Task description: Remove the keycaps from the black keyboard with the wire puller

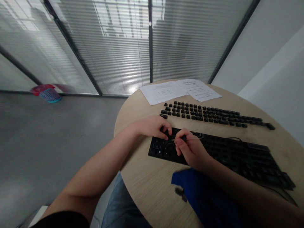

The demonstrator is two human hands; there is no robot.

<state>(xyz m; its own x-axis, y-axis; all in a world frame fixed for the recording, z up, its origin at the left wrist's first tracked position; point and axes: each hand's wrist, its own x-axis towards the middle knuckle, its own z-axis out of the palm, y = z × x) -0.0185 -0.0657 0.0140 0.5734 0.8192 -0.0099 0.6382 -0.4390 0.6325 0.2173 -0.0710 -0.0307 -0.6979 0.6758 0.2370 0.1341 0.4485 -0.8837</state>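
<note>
A black keyboard (158, 152) lies slantwise on the round wooden table, with some of its left-hand keys in place. My left hand (156, 126) rests on its upper left part, fingers bent and thumb and index tips slightly apart; I see nothing held between them. Close beside it, my right hand (191, 148) is closed around a wire keycap puller (199, 135). Thin wire shows on both sides of that fist, the left end down among the keys near my left fingertips. Loose black keycaps (182, 111) lie in rows behind the keyboard.
White printed sheets (166, 91) lie at the table's (140, 186) far side. A blue cloth (197, 186) sits below my right forearm, beside a small dark object (180, 193). A second dark keyboard-like block (273, 177) is at right. A red-blue basket (48, 94) stands on the floor.
</note>
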